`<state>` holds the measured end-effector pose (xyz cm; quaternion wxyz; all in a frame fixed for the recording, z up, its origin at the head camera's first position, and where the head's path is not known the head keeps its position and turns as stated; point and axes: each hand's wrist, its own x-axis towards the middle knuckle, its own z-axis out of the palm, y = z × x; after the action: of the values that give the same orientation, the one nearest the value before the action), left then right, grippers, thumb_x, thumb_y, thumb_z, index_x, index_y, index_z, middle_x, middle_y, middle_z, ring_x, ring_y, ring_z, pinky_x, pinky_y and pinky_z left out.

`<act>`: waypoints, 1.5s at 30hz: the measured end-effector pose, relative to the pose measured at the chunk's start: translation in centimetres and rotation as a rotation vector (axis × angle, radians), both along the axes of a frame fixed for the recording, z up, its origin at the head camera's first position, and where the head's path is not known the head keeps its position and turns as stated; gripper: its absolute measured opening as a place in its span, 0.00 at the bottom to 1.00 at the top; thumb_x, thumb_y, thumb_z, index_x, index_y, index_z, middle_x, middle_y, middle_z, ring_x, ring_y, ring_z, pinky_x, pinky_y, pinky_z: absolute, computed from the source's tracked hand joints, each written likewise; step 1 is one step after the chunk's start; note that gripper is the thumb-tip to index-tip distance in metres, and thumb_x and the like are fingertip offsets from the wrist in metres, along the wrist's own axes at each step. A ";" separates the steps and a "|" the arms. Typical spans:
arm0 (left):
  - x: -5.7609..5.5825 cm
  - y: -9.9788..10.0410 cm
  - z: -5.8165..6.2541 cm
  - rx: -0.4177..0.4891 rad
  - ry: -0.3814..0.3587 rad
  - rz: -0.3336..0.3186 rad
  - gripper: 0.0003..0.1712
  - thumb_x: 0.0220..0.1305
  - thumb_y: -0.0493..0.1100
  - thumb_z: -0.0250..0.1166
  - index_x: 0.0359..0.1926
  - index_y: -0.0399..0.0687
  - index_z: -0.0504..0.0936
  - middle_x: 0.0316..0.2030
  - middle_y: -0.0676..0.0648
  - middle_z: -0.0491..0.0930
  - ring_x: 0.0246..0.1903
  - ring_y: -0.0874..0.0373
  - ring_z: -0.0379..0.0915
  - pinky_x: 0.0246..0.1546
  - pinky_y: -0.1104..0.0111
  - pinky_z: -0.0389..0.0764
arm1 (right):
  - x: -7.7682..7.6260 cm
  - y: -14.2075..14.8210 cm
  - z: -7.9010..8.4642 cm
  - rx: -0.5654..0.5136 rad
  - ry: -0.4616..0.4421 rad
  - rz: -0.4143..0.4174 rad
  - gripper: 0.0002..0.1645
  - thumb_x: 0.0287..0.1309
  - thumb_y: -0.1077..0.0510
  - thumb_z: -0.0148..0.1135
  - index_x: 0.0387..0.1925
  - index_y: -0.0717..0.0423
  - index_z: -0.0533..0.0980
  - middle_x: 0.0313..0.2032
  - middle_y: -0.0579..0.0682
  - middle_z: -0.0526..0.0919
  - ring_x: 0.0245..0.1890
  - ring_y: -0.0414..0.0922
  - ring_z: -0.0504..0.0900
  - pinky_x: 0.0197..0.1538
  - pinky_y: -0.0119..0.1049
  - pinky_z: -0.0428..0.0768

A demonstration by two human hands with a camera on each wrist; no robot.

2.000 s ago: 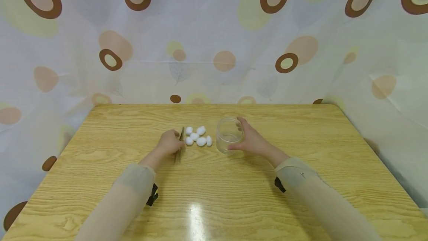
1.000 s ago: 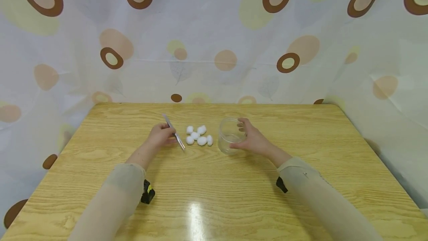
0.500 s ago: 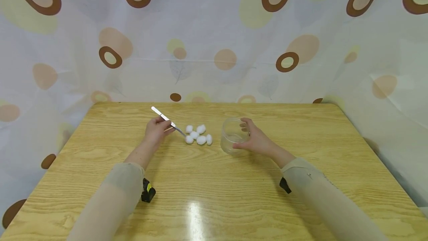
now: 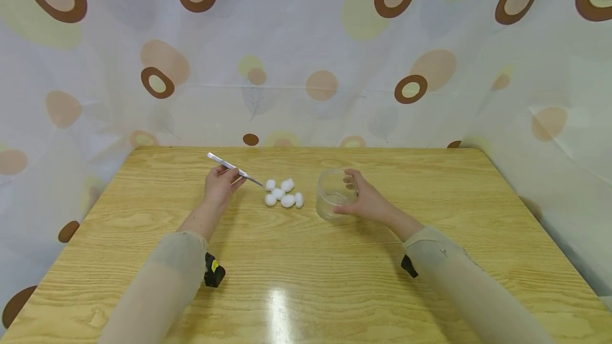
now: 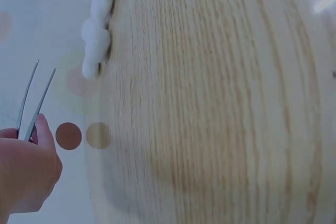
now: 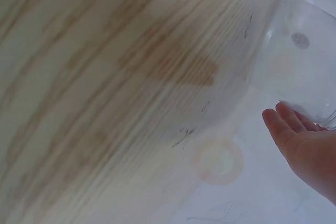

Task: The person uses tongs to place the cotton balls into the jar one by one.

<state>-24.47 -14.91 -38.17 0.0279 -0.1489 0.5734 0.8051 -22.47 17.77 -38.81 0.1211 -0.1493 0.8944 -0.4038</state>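
Your left hand [image 4: 218, 187] is pinching tweezers [image 4: 223, 163] near white balls [image 4: 278, 194]; your right hand [image 4: 367, 199], wide-spread, is gripping a clear jar [image 4: 327, 205].

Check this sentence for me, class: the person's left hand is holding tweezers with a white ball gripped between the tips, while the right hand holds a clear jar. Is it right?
Not quite. The left wrist view shows the tips of the tweezers apart with nothing between them. The left hand does hold the tweezers, and the right hand holds a clear jar.
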 end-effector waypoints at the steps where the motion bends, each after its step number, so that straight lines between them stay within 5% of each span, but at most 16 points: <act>1: 0.0 0.0 0.1 0.007 -0.007 0.004 0.31 0.68 0.31 0.46 0.68 0.30 0.46 0.53 0.44 0.61 0.44 0.63 0.69 0.60 0.73 0.74 | 0.0 0.1 -0.1 0.002 0.003 0.001 0.58 0.48 0.54 0.71 0.70 0.61 0.44 0.67 0.65 0.57 0.67 0.62 0.59 0.66 0.60 0.65; 10: -0.3 0.3 0.6 0.027 -0.035 0.091 0.30 0.67 0.30 0.48 0.67 0.31 0.48 0.51 0.44 0.63 0.60 0.50 0.64 0.60 0.73 0.74 | -0.2 0.4 -0.4 0.002 0.015 0.005 0.58 0.48 0.52 0.72 0.69 0.61 0.44 0.67 0.66 0.57 0.66 0.62 0.59 0.66 0.59 0.66; 20: -1.2 1.0 -0.8 -0.016 -0.078 0.155 0.28 0.66 0.31 0.49 0.64 0.31 0.53 0.43 0.47 0.65 0.43 0.59 0.70 0.59 0.74 0.75 | -0.1 0.6 -0.6 -0.017 0.022 0.021 0.58 0.48 0.52 0.71 0.69 0.62 0.44 0.67 0.67 0.57 0.66 0.63 0.60 0.64 0.59 0.67; 31: -1.7 2.2 -1.8 -0.018 -0.091 0.204 0.27 0.65 0.31 0.49 0.64 0.30 0.54 0.42 0.47 0.64 0.48 0.56 0.69 0.56 0.75 0.77 | -0.1 0.5 -0.5 -0.012 0.028 0.018 0.58 0.47 0.52 0.72 0.69 0.61 0.45 0.67 0.65 0.58 0.66 0.61 0.60 0.64 0.57 0.68; 45: -2.1 2.5 -2.0 -0.128 -0.056 0.235 0.26 0.64 0.32 0.52 0.62 0.30 0.57 0.43 0.45 0.67 0.46 0.56 0.72 0.54 0.72 0.79 | -0.2 0.6 -0.7 -0.007 0.050 0.031 0.56 0.48 0.52 0.71 0.68 0.61 0.46 0.65 0.65 0.59 0.65 0.62 0.62 0.62 0.57 0.70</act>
<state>-26.60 -12.39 -40.20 -0.0600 -0.2388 0.6012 0.7602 -22.66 18.37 -39.51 0.1045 -0.1737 0.8933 -0.4011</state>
